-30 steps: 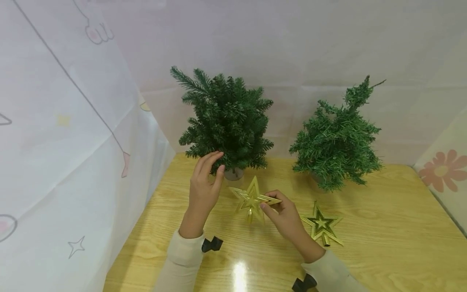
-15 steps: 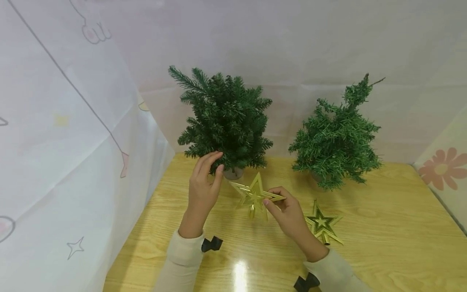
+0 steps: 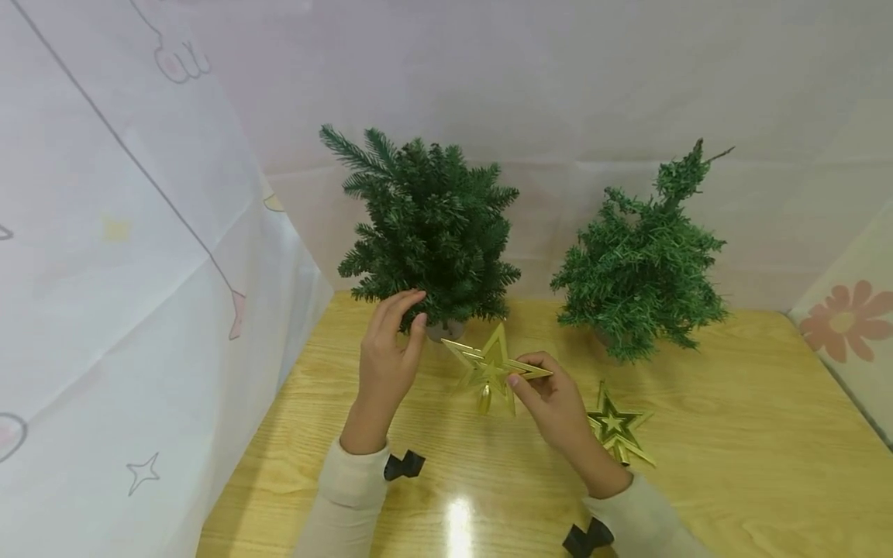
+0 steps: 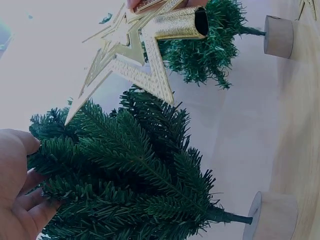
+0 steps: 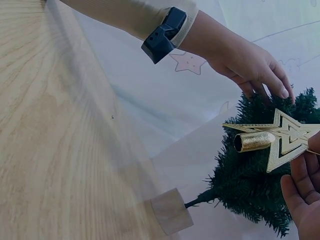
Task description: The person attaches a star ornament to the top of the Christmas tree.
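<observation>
My right hand pinches one point of a gold star tree topper, held above the table with its hollow socket toward the tabletop. Beside the lower branches of the dark green Christmas tree is my left hand, its fingers loosely bent and thumb apart. In the left wrist view those fingers lie at the tree's needles; whether they press on them I cannot tell. A second gold star topper lies on the table, partly covered by my right wrist.
A lighter green Christmas tree stands at the back right with a bare twig at its top. Both trees have round wooden bases, as the wooden base shows. Printed cloth walls the wooden table at back and left.
My right hand has shifted slightly right and away from me with the star topper, which has tilted a little. The left hand stays almost where it was.
</observation>
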